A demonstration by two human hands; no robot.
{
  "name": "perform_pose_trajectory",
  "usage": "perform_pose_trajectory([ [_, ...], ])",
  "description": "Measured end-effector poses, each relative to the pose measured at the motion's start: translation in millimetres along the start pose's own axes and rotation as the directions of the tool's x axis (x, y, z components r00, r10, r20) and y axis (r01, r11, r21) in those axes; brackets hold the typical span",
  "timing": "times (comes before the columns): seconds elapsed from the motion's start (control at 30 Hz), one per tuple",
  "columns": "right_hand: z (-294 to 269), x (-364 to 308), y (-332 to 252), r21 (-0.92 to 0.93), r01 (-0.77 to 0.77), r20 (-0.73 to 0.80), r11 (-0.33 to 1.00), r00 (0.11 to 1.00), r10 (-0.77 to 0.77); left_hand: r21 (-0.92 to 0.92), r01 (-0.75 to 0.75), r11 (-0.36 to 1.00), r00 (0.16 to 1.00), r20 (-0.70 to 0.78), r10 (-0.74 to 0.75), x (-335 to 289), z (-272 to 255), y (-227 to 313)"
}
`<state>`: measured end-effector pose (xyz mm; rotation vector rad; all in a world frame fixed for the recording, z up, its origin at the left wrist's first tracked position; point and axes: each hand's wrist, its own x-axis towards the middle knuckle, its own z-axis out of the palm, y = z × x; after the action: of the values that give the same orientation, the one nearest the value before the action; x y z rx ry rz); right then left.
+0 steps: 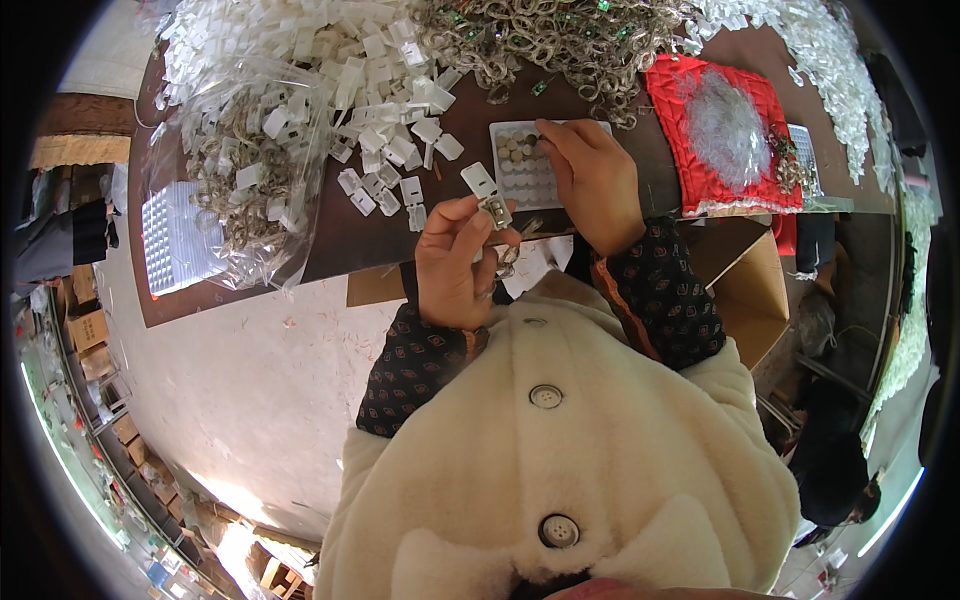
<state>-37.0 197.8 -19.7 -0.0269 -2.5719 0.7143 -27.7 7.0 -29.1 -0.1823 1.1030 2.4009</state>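
A: What is the left hand (458,262) doing?
B: It is gripping a little white box (494,211) between its thumb and fingers. The box is showing just over the near edge of the brown surface (345,245).
A: And the right hand (597,190)?
B: It is reaching over a white tray (525,190). Its thumb and pointing finger are bending down by some small round bits (516,150) in the tray's cups. I can't tell if it is pinching one.
A: What else is lying there?
B: Lots of white boxes (380,90) are lying in a heap, past the left hand. A tangle of cords (550,45) is sitting behind the tray, and a red cloth (668,110) is lying to the right.
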Motion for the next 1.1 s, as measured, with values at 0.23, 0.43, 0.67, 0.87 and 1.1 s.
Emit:
perform_pose_trajectory([
  [0.23, -13, 3, -10, 0.239, -0.093, 0.069, 0.967, 0.995, 0.079, -0.109, 0.05, 0.993, 0.998, 0.051, -0.045, 3, -5, 2],
  [0.43, -26, -12, -50, 0.467, 0.06, 0.013, 0.882, 0.997, -0.074, -0.083, 0.014, 0.996, 0.997, 0.073, -0.008, -5, -1, 0],
  [0.67, -36, -11, -48, 0.489, 0.077, 0.141, 0.869, 0.976, -0.165, -0.094, 0.082, 0.992, 0.993, 0.092, -0.073, -11, -3, 2],
  [0.87, -39, -16, -52, 0.506, 0.205, -0.009, 0.838, 0.972, -0.233, -0.181, 0.092, 0.979, 0.995, 0.042, -0.086, -13, -1, 3],
  [1.1, -33, -8, -46, 0.74, -0.646, 0.62, 0.185, 0.763, 0.186, -0.195, 0.175, 0.965, 0.97, 0.2, -0.136, -14, 0, 2],
])
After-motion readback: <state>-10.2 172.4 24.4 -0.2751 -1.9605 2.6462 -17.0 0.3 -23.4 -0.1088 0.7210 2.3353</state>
